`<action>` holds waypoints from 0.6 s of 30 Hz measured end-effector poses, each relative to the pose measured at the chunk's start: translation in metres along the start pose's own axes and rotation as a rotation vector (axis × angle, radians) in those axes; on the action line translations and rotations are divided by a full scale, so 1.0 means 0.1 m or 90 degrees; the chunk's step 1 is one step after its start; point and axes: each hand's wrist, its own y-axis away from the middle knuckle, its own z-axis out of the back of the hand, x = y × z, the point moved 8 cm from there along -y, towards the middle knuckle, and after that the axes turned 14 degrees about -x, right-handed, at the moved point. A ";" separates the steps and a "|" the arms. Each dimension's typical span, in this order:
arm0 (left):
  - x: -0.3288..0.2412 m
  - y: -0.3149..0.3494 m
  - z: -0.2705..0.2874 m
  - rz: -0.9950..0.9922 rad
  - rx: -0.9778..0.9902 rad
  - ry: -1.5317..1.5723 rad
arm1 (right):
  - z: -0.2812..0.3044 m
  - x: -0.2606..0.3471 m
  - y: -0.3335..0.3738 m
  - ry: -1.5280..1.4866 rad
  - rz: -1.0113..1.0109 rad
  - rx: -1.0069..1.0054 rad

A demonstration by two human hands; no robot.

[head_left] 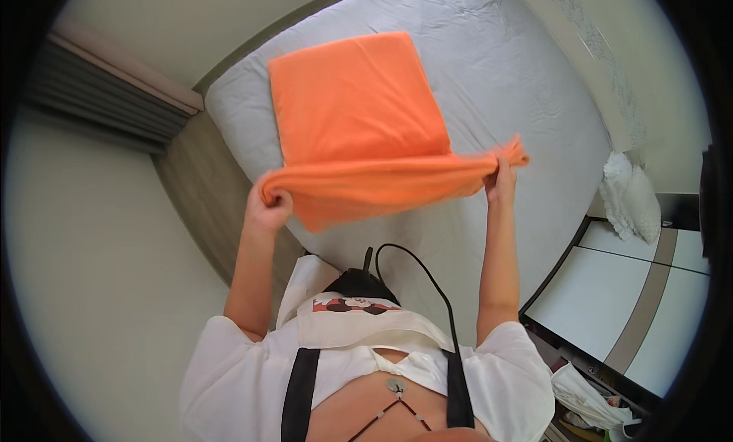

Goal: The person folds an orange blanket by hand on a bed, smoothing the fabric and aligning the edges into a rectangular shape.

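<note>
An orange blanket (pixel 355 102) lies partly flat on the bed, its far part a smooth folded rectangle. The near part is lifted and stretched between my two hands, with a rolled upper edge running across. My left hand (pixel 270 205) is closed around the blanket's left corner. On the other side my right hand (pixel 500 184) grips the edge near the right corner, and a bit of cloth sticks out past the fingers. The lifted part hangs down toward me and hides some of the bed.
The bed (pixel 527 83) has a pale grey sheet. A black cable (pixel 435 278) loops from a dark device at my waist. White lacy cloth (pixel 631 194) lies at the right, beside a white cabinet (pixel 599 289). Grey curtains (pixel 99 98) hang at the left above wooden floor (pixel 195 159).
</note>
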 end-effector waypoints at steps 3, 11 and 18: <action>-0.59 -0.59 -0.89 0.065 0.146 0.048 | -0.95 -0.01 -0.48 -0.048 0.002 0.129; -1.53 -1.43 -2.35 -0.280 0.205 0.028 | -2.45 -0.90 -0.68 -0.113 -0.174 0.263; -1.35 -2.32 -0.89 -0.184 0.051 -0.169 | -1.14 -2.57 0.48 0.419 -0.306 0.209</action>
